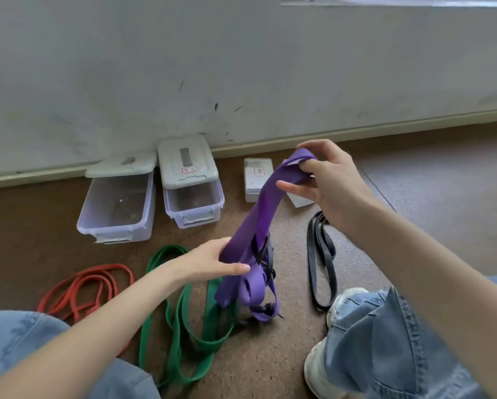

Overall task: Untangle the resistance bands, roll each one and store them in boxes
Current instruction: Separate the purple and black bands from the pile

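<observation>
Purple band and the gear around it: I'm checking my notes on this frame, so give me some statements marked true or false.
1. Both hands hold the purple band: right hand at its top, left hand lower down. True.
2. The green band lies in a box. False: it lies on the floor.
3. The left box is open, its lid leaning behind it. True.
4. The middle box has no lid. False: its lid is on top.
5. The red band lies right of the black band. False: far left.
</observation>
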`<state>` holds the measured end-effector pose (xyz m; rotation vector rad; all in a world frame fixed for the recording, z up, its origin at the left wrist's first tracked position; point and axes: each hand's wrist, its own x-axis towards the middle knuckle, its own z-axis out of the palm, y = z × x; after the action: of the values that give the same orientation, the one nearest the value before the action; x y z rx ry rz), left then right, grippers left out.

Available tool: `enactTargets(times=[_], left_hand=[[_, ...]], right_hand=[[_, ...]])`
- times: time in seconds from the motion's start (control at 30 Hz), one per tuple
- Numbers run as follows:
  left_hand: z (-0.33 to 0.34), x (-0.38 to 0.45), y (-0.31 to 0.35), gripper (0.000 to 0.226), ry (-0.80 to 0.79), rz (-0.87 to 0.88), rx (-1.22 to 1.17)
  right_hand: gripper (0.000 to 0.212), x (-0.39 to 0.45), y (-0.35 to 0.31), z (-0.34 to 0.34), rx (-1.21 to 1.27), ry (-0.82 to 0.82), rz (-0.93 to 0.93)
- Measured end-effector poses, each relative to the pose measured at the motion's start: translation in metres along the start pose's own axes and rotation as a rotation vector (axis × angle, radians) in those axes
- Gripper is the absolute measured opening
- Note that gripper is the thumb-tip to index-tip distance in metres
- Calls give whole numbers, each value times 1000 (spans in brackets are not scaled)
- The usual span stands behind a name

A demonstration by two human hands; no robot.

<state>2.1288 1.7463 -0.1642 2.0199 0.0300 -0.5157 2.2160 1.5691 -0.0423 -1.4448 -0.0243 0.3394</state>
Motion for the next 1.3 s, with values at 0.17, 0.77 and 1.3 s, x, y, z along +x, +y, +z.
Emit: enactTargets(times=[0.17,0.77,1.3], left_hand=[[-26,-9,23,12,338,40,-335],[-39,-26,90,23,480,340,-347],[-15,-8,75,25,493,191,-470]], right_hand=[[45,9,5,-17,-899,57,-359],[36,-14,30,19,-802,-330,-285],[69,-4,23,-10,-555,-448,100]])
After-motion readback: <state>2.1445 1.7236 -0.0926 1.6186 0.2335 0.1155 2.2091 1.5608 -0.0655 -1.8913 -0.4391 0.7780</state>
